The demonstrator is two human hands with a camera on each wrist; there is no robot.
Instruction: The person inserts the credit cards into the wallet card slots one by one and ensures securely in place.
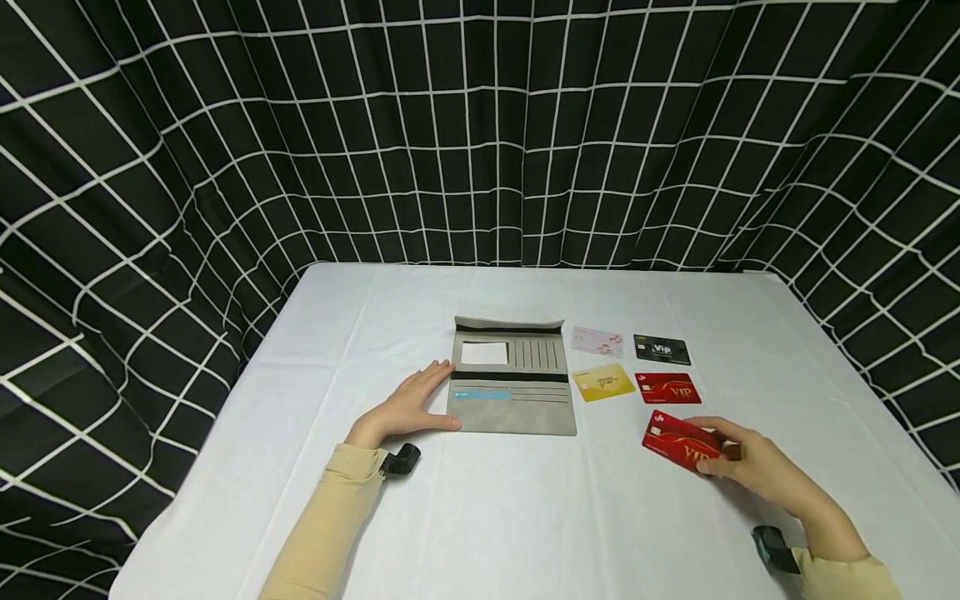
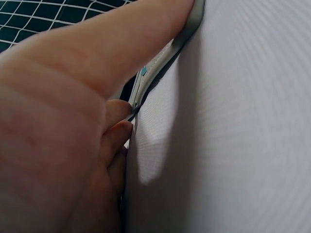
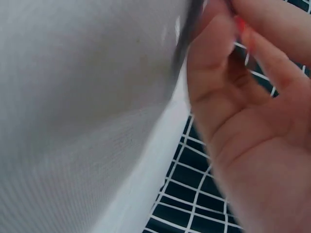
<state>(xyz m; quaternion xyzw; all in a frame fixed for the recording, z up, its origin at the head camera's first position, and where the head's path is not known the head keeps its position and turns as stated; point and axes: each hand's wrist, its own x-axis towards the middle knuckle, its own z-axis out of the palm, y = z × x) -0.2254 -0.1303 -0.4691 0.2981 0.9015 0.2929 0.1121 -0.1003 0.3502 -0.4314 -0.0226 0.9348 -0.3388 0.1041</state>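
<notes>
A grey bifold wallet (image 1: 540, 421) lies unfolded on the white table, with card slots, a white panel in its upper half and a pale blue strip below. My left hand (image 1: 408, 407) rests at the wallet's left side, thumb by the lower left corner and fingers along the edge. The left wrist view shows the thumb against the wallet's rim. Between thumb and fingers, my right hand (image 1: 750, 460) pinches a red VIP card (image 1: 675, 438) by its right end. That card is tilted, right of and below the wallet.
Beside the wallet lie a pale pink card (image 1: 597, 342), a black VIP card (image 1: 662, 349), a yellow card (image 1: 603, 382) and another red VIP card (image 1: 667, 388). The white table (image 1: 480, 517) is surrounded by a black curtain (image 1: 495, 125) with white grid lines.
</notes>
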